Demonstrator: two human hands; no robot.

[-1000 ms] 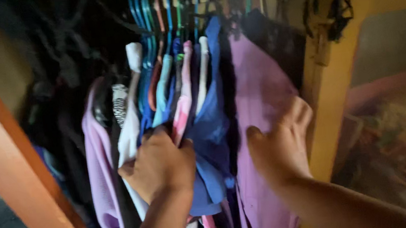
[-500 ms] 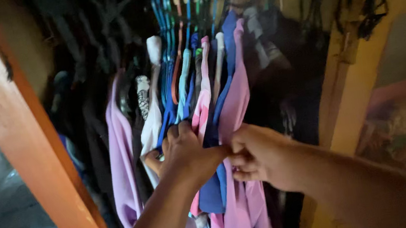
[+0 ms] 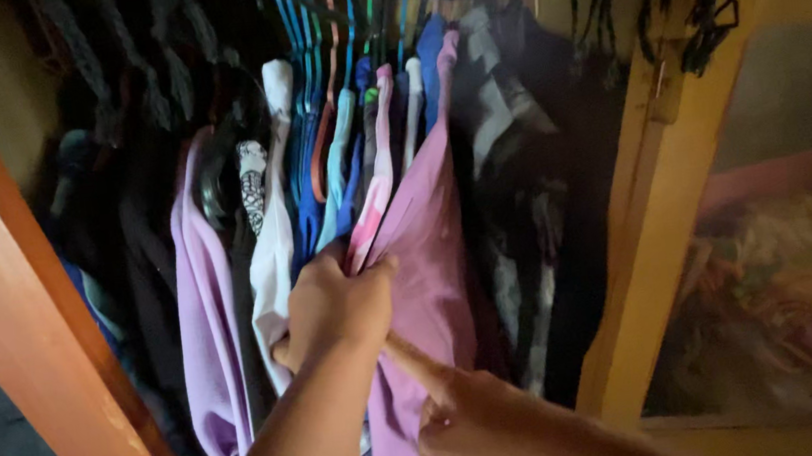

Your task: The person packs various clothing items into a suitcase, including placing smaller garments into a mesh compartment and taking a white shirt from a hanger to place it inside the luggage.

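Note:
Several garments hang close together on coloured hangers [image 3: 334,24] in a dark wardrobe. My left hand [image 3: 334,306] is closed around the edges of the middle garments, with a pink one [image 3: 377,191] and a light blue one [image 3: 335,200] gathered in its grip. Just right of that fist hangs a purple shirt [image 3: 429,256]. My right hand [image 3: 472,422] is lower, its index finger stretched out and touching the purple shirt's front. A lilac garment [image 3: 206,329] and a white one [image 3: 274,262] hang to the left.
An orange wooden door frame [image 3: 24,328] slants down the left side. A yellow wooden post [image 3: 657,222] bounds the wardrobe on the right, with a colourful patterned surface [image 3: 797,308] beyond it. Dark and grey patterned clothes [image 3: 523,196] fill the right part of the rail.
My right hand has let go of the clothes near my left hand and dropped lower, now pointing one finger at the purple shirt. My left hand keeps its grip on the middle garments.

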